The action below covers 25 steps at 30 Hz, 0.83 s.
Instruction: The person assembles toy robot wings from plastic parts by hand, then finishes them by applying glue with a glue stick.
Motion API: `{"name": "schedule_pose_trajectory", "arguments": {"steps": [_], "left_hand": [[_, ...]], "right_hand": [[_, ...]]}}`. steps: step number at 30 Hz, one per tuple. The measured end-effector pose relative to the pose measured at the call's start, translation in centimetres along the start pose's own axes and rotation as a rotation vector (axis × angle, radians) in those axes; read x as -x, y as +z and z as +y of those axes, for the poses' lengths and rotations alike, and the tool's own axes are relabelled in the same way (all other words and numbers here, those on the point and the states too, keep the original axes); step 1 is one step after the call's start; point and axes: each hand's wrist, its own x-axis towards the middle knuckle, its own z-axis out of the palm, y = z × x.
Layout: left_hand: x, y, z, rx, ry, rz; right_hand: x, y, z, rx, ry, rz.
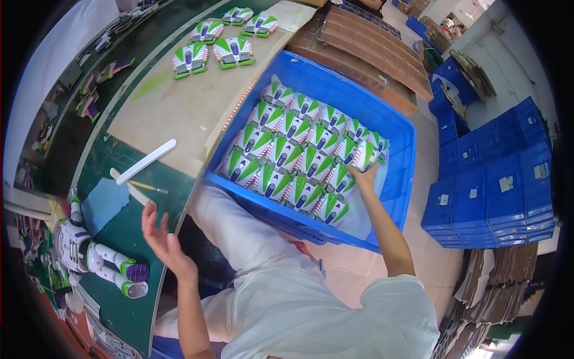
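Note:
My right hand (364,175) reaches into the blue plastic crate (391,131) and grips a white and green toy spaceship part (363,154), tilted on edge above the others. Beneath and to its left, rows of matching parts (296,127), white with green panels and a purple middle, lie closely packed over a pale liner. My left hand (165,244) hovers at the edge of the green worktable (134,287) with its fingers apart and nothing in them. Nearest to it are a white stick (146,161), a pale wooden stick (131,188) and a thin brush (149,187).
Several more toy parts (206,51) sit on brown paper (179,110) at the table's far end. A toy astronaut figure (75,245) lies by a blue cloth (104,203) at left. Stacked blue bins (496,179) stand at right, and cardboard (371,48) lies beyond the crate.

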Motion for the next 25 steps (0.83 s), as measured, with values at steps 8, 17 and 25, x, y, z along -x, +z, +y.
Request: {"name": "schedule_pose_trajectory", "arguments": {"steps": [8, 17, 25], "left_hand": [[-1.9, -3.5, 1.2, -0.141, -0.11, -0.023], [-11.9, -11.0, 1.7, -0.175, -0.384, -0.052], [-36.5, -18.1, -18.5, -0.708, -0.655, 0.278]], "right_hand": [[-4.9, 0.0, 10.5, 0.642, 0.365, 0.036], [-4.6, 3.1, -6.1, 0.885, -0.067, 0.01], [2.6, 36.1, -44.7, -0.232, -1.068, -0.821]]}}
